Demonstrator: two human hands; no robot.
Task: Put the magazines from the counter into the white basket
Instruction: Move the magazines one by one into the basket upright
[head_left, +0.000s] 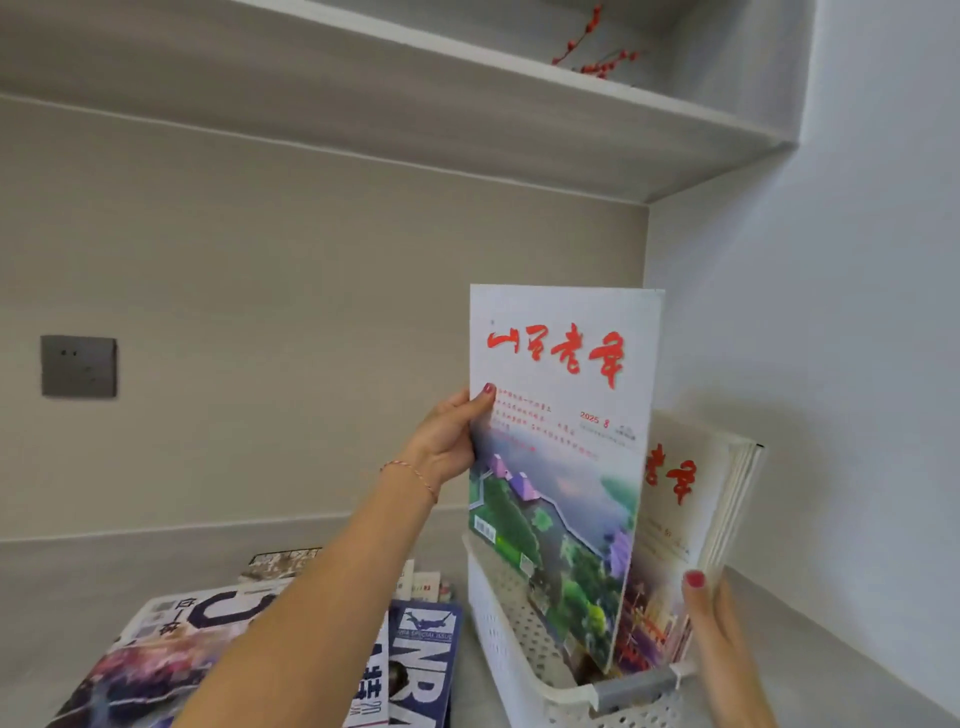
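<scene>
your left hand (447, 441) grips a magazine (561, 467) upright, bottom edge in the basket (519, 670). your right hand (719, 634) pinches the magazines (696, 519) beside it.

The upright magazine (561, 457) carries a red brush-script Chinese title I can't make out, with "2025 8" printed below it. On the blue magazine (423, 660) lying flat, large white letters read "NBA", under a small line that looks like "SPECIAL ISSUE". Other print is too blurred.

Grey counter (78, 582): magazines (291, 649), white basket (514, 670)
</scene>
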